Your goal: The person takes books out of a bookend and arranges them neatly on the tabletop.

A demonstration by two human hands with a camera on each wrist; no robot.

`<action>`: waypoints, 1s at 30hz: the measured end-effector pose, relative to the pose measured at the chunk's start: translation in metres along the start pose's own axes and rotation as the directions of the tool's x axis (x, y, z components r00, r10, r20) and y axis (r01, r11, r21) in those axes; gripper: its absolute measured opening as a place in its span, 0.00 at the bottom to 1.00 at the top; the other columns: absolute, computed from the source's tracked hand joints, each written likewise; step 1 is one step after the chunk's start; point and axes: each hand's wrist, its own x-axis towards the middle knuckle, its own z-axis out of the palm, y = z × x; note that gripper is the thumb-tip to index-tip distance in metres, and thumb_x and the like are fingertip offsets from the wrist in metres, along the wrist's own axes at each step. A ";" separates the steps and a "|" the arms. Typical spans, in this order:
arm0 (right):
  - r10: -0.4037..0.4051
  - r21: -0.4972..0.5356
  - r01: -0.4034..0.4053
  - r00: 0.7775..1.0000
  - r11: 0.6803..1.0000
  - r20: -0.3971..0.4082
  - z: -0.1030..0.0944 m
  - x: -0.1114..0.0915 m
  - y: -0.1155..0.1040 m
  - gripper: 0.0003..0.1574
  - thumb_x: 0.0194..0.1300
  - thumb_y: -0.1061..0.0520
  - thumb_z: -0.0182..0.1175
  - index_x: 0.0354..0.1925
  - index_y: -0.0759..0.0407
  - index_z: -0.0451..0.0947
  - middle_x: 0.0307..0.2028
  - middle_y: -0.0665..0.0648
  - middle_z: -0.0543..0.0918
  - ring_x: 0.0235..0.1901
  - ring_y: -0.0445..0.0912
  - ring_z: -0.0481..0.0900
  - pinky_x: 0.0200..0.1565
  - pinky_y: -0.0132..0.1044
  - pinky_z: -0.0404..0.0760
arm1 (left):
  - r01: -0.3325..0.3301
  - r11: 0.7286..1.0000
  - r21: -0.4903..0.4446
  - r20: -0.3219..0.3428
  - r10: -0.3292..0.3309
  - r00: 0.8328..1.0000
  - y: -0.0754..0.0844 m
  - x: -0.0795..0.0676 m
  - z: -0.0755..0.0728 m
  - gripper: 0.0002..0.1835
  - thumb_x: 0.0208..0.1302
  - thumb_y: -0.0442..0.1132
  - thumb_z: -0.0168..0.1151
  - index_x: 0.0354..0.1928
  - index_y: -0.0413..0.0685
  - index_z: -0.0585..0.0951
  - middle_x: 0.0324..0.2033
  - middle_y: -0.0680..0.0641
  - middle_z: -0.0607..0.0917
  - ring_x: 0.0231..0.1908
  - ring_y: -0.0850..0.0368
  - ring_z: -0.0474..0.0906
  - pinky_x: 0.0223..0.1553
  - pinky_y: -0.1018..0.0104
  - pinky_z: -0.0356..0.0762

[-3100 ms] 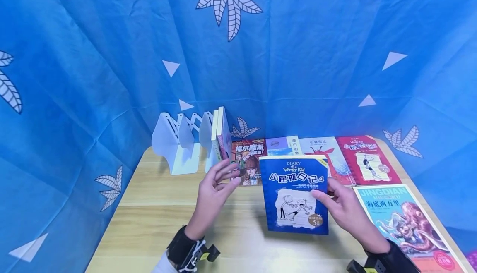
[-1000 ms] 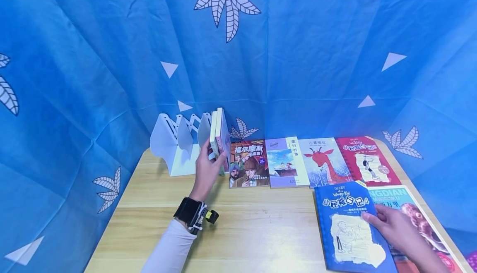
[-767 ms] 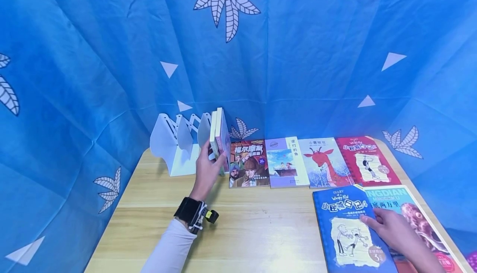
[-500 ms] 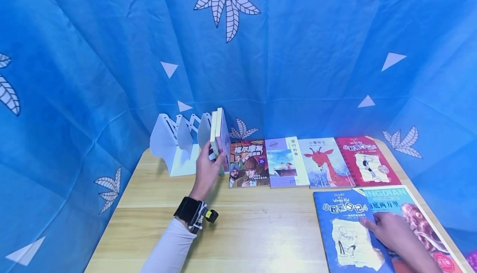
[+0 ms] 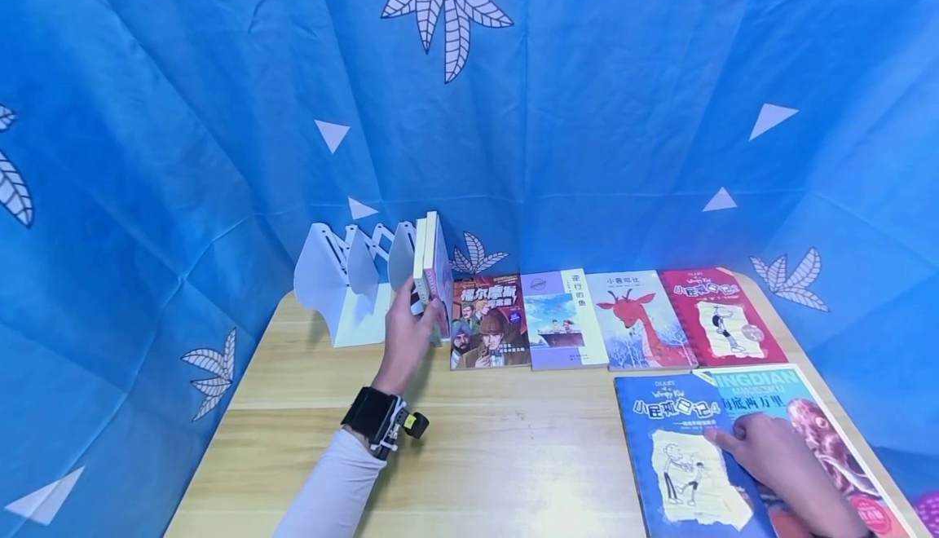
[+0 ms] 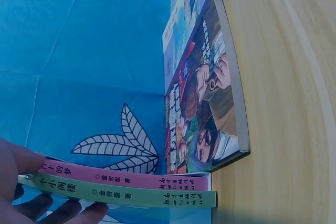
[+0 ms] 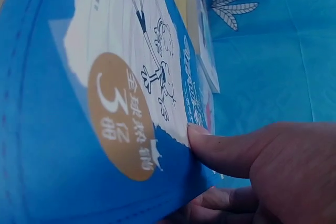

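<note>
My left hand (image 5: pixel 407 334) grips two thin upright books, thumb on one side and fingers on the other. In the left wrist view one has a pink spine (image 6: pixel 126 176) and the other a green spine (image 6: pixel 126 191). They stand at the right end of a white expandable bookend (image 5: pixel 359 310). Front right, my right hand (image 5: pixel 781 460) pinches the right edge of a blue comic book (image 5: pixel 682 416), thumb on its cover. That book partly covers a turquoise book with an octopus (image 5: pixel 814 432); whether they touch I cannot tell.
Along the back of the wooden table (image 5: pixel 469 456) lie a detective book (image 5: pixel 490 326), a purple-and-white book (image 5: pixel 557 326), a red-deer book (image 5: pixel 638 322) and a red comic book (image 5: pixel 722 318). A blue curtain (image 5: pixel 623 114) hangs behind.
Three seconds ago my left hand was by the upright books; now it grips them. My right hand has moved the blue comic book right and nearer, over the octopus book. The last half-second shows little movement.
</note>
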 end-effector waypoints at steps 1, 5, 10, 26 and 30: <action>0.009 -0.001 -0.009 1.000 1.000 0.009 0.000 0.000 0.000 0.34 0.69 0.38 0.65 0.15 0.52 0.65 0.15 0.45 0.56 0.19 0.43 0.61 0.28 0.36 0.63 | -0.003 1.000 0.003 0.000 0.003 1.000 0.000 0.000 0.000 0.35 0.76 0.36 0.58 0.80 0.56 0.60 0.74 0.39 0.71 0.67 0.37 0.77 0.57 0.44 0.87; 0.034 -0.001 -0.034 0.999 0.999 0.028 0.000 0.001 -0.001 0.34 0.68 0.35 0.65 0.15 0.52 0.68 0.15 0.44 0.57 0.19 0.44 0.64 0.29 0.37 0.66 | -0.001 1.000 0.012 -0.008 0.002 1.000 0.000 0.000 0.000 0.34 0.76 0.36 0.58 0.80 0.55 0.60 0.73 0.39 0.73 0.67 0.37 0.77 0.58 0.45 0.87; 0.053 0.006 -0.053 0.998 0.999 0.025 0.002 0.002 -0.001 0.33 0.66 0.35 0.67 0.16 0.53 0.71 0.14 0.46 0.62 0.20 0.44 0.68 0.29 0.37 0.67 | 0.002 0.998 0.064 -0.036 0.000 0.999 0.002 0.001 0.001 0.34 0.74 0.34 0.59 0.79 0.49 0.61 0.70 0.35 0.76 0.64 0.36 0.80 0.57 0.45 0.87; 0.048 0.017 -0.048 0.999 0.999 0.013 0.006 0.003 -0.001 0.26 0.64 0.38 0.70 0.23 0.56 0.78 0.16 0.48 0.73 0.22 0.44 0.71 0.29 0.39 0.70 | -0.031 0.981 0.193 -0.192 0.068 0.979 0.003 -0.002 0.007 0.24 0.68 0.29 0.61 0.65 0.35 0.74 0.57 0.30 0.85 0.54 0.33 0.86 0.51 0.46 0.90; 0.068 0.030 -0.069 0.997 0.997 0.032 0.006 0.003 -0.001 0.26 0.65 0.38 0.69 0.24 0.57 0.78 0.17 0.49 0.74 0.22 0.44 0.72 0.29 0.38 0.70 | -0.046 0.976 0.214 -0.209 0.092 0.974 0.003 -0.005 0.006 0.22 0.69 0.30 0.61 0.64 0.35 0.74 0.57 0.30 0.85 0.54 0.33 0.86 0.52 0.45 0.89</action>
